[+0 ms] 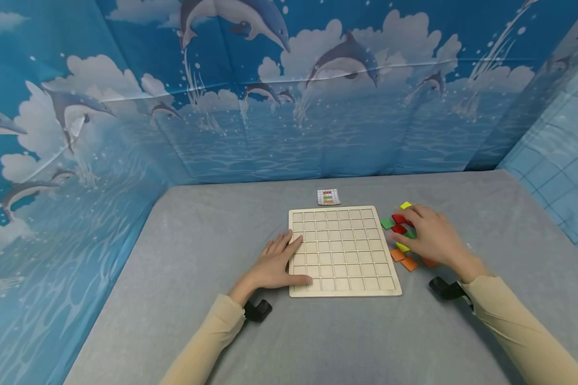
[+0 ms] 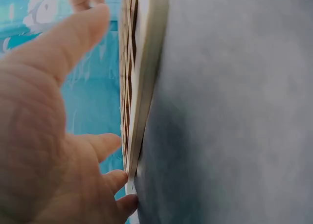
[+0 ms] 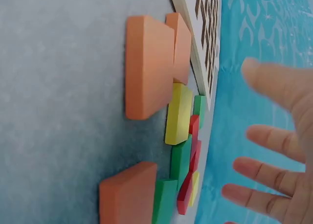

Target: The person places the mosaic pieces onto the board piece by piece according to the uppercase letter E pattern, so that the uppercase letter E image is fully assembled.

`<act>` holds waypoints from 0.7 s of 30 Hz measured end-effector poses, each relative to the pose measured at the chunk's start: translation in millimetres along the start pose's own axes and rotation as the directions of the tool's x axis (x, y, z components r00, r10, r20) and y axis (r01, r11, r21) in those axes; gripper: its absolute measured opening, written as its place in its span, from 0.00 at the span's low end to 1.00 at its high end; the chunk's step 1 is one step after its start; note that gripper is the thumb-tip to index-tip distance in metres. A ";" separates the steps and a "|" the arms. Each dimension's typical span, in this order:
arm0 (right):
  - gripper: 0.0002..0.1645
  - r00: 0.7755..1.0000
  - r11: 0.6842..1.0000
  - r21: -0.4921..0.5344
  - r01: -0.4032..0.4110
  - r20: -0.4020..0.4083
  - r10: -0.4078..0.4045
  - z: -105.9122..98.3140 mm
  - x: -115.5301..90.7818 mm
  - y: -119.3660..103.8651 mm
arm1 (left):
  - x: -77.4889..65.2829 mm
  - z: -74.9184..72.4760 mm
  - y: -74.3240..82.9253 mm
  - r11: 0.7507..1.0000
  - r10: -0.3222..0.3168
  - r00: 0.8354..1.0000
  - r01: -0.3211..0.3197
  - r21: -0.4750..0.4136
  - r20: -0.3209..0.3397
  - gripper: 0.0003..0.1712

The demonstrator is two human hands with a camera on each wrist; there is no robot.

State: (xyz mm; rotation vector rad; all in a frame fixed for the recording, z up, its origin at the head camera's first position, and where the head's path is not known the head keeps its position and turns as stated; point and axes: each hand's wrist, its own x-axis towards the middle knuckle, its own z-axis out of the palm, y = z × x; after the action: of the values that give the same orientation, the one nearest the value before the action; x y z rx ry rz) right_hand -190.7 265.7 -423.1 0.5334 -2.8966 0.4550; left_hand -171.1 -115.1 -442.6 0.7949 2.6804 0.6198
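The head view shows a square, pale wooden board with a grid of shallow cells (image 1: 344,248) lying flat on a grey cloth-covered worktop (image 1: 183,256), between the person's 2 hands. The left hand (image 1: 272,267) has its grip spread wide, fingers extended over the board's left edge and thumb reaching over the near-left corner; it has hold of nothing between the fingers and thumb. That placement probably serves to steady the board, since light contact at an edge would check sliding while leaving most cells uncovered.

The right hand (image 1: 431,235) is above a loose cluster just beside the board's right edge: 3 orange square tiles (image 1: 409,263), with red square tiles (image 1: 398,229), green square tiles (image 1: 387,223) and yellow square tiles (image 1: 405,205) beyond or among them. In the right wrist view, its grip is loosely spread, thumb well apart from the fingers, with no tile held. The tiles lie flat, some touching, likely put on this side for an easy reach by the right hand.

Just beyond the board's far edge lies a small white card printed with a coloured grid (image 1: 328,197); there it faces the person, presumably for easy viewing, with both hands clear of it.
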 end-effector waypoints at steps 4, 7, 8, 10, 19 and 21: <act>0.30 0.997 0.998 0.011 -0.070 0.022 0.069 1.6 2.7 3.4 | 0.2 2.0 -4.6 1.000 0.019 1.000 -0.019 -0.016 -0.006 0.56; 0.28 0.990 0.991 0.008 -0.130 0.058 0.130 4.2 5.4 5.8 | 0.3 3.7 -7.9 0.999 0.034 0.999 -0.035 -0.035 -0.012 0.55; 0.28 0.987 0.989 0.006 -0.147 0.071 0.147 5.6 6.2 6.2 | 0.3 4.6 -9.2 0.998 0.042 0.999 -0.043 -0.039 -0.018 0.55; 0.28 0.980 0.984 0.001 -0.177 0.090 0.176 8.2 7.7 7.1 | 1.0 7.5 -11.4 0.998 0.056 0.998 -0.058 -0.040 -0.033 0.55; 0.24 0.960 0.965 0.000 -0.264 0.099 0.263 11.9 12.3 8.1 | 2.0 13.0 -13.5 0.997 0.068 0.995 -0.071 -0.034 -0.079 0.54; 0.24 0.957 0.962 0.017 -0.273 0.110 0.269 12.2 13.1 7.2 | 2.2 13.6 -15.3 0.997 0.063 0.994 -0.065 -0.030 -0.085 0.54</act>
State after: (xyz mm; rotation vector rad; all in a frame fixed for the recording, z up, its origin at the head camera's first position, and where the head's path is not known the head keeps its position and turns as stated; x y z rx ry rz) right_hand -206.7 264.0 -433.7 0.1667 -3.0847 0.5251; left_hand -174.7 -121.0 -462.0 0.8673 2.7213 0.7256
